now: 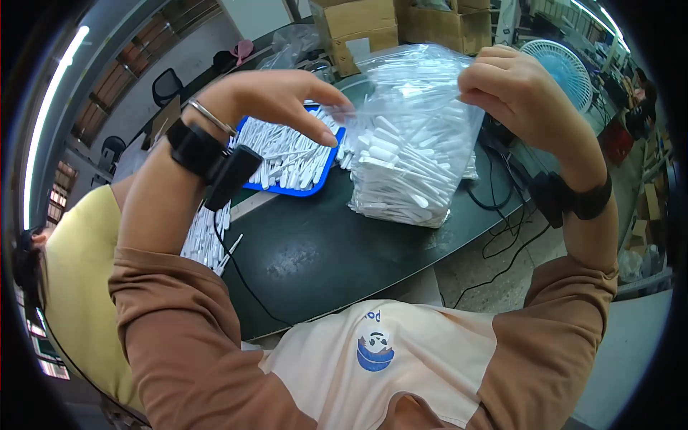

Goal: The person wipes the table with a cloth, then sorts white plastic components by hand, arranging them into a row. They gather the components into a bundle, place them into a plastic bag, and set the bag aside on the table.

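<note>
A clear plastic bag [412, 136] stands on the table, packed with slim white plastic sticks that widen at one end; their exact kind I cannot make out. My right hand [505, 89] is closed, pinching the upper right edge of the bag. Over at the bag's upper left edge is my left hand [287, 104], its thumb and fingers apart; the blurred fingertips come close to the film, and whether they touch it is unclear. Below that hand, a blue tray [304, 192] holds many loose sticks of the same sort.
More white sticks [204, 240] lie on the dark green table [322, 261] at the left. Cardboard boxes [358, 29] stand at the back, and a blue fan [559, 72] at the right. Black cables [502, 215] hang by the table's right edge. A person in yellow [82, 265] is close on my left.
</note>
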Demonstrator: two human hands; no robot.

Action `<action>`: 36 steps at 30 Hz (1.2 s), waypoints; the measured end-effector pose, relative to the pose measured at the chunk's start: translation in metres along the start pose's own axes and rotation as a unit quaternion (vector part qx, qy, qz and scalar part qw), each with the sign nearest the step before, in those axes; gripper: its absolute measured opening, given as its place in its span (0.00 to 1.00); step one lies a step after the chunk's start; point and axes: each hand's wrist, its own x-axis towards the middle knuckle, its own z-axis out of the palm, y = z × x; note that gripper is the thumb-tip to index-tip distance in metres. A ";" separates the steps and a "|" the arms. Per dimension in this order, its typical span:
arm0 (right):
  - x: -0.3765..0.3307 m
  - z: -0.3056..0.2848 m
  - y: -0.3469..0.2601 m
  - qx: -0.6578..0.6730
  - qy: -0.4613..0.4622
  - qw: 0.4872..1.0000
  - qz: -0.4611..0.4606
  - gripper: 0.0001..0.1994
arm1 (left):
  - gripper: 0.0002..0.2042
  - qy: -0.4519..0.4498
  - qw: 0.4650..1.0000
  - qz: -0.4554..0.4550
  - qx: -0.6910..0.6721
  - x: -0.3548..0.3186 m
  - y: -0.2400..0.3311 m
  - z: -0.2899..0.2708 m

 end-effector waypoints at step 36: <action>0.065 0.109 -0.037 0.050 -0.702 0.663 0.255 0.21 | 0.07 0.446 0.828 0.248 0.230 -0.019 0.003 0.052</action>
